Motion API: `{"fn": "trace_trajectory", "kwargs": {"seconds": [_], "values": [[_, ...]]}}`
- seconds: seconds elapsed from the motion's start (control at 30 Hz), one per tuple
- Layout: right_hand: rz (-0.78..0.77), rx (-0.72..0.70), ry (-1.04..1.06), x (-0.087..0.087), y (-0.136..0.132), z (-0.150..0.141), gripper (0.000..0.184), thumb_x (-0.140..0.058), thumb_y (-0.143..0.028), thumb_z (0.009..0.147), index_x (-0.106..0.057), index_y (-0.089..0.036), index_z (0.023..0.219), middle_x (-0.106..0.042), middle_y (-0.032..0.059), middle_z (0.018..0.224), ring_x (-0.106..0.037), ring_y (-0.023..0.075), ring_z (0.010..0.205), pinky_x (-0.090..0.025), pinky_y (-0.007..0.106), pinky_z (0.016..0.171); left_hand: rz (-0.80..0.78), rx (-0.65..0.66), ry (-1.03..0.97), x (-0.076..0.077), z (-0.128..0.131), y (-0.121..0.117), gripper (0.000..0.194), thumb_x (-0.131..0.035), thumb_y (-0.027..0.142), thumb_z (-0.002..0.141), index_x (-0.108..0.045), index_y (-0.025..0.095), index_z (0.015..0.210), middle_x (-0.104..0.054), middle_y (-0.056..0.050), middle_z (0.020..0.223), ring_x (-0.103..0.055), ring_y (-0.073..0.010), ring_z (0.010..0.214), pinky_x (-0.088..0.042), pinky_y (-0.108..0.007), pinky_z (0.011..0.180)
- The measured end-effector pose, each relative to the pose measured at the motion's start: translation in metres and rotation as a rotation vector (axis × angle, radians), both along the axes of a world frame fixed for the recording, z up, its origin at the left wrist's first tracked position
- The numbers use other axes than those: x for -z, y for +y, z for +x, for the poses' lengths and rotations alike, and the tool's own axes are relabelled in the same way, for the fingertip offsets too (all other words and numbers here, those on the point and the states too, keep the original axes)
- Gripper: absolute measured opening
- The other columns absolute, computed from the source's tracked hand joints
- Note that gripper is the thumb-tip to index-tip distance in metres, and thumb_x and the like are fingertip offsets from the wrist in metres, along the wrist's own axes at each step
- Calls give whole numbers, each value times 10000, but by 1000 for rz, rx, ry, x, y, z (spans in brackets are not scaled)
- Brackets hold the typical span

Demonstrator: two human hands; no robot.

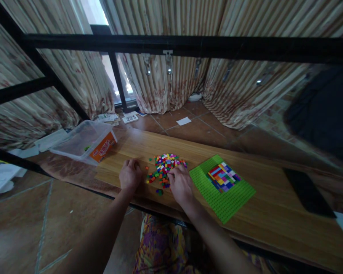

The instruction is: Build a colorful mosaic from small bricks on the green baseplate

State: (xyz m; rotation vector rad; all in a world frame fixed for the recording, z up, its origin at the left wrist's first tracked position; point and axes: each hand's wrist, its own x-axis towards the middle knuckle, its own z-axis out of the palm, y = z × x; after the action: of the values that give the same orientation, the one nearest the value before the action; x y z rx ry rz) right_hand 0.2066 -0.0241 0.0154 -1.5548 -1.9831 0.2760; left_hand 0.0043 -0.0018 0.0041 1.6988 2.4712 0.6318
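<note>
A pile of small coloured bricks [164, 167] lies on the wooden table [263, 213]. My right hand [180, 184] rests at the pile's right edge, fingers curled down into the bricks; what they pinch is hidden. My left hand [130, 175] sits on the table just left of the pile, fingers curled under, nothing visible in it. To the right lies a green baseplate [220, 198] with a patch of coloured bricks [223, 177] pressed onto its far part.
A clear plastic tub [84, 142] with an orange label stands at the table's left end. A black flat object [307, 192] lies at the right. A black metal frame [171, 45] crosses overhead. Curtains and papers on the tiled floor lie beyond.
</note>
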Motion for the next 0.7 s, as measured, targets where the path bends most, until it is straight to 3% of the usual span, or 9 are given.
{"fn": "trace_trajectory", "kwargs": {"seconds": [0.17,0.4,0.53,0.7], "values": [[-24,52,223,-13,-33,35,156,-493,-239,913,-639,-222,861,-662,36,851,-611,181,798,-455,289,742,-12,-27,22,-2,1,0,287,-405,283,882,-666,219,984,-613,-84,1040,-581,-201,869,-391,-288,646],[5,340,257,-11,-72,131,240,-517,-393,895,-662,-202,884,-706,59,863,-649,199,756,-476,302,707,-16,-19,37,-4,1,1,299,-405,303,879,-666,219,998,-614,-91,1076,-578,-217,856,-399,-305,635],[31,480,197,-10,-68,168,324,-520,-460,878,-667,-172,885,-706,90,846,-644,217,733,-472,316,679,-23,-17,39,-5,1,1,303,-409,302,877,-666,214,1010,-617,-99,1087,-581,-229,863,-406,-313,639],[76,477,150,-12,-49,174,374,-483,-489,882,-678,-171,860,-701,103,863,-631,220,753,-456,327,698,-34,-18,62,-8,2,1,313,-396,310,884,-660,206,1018,-613,-104,1099,-587,-221,861,-418,-304,652]]}}
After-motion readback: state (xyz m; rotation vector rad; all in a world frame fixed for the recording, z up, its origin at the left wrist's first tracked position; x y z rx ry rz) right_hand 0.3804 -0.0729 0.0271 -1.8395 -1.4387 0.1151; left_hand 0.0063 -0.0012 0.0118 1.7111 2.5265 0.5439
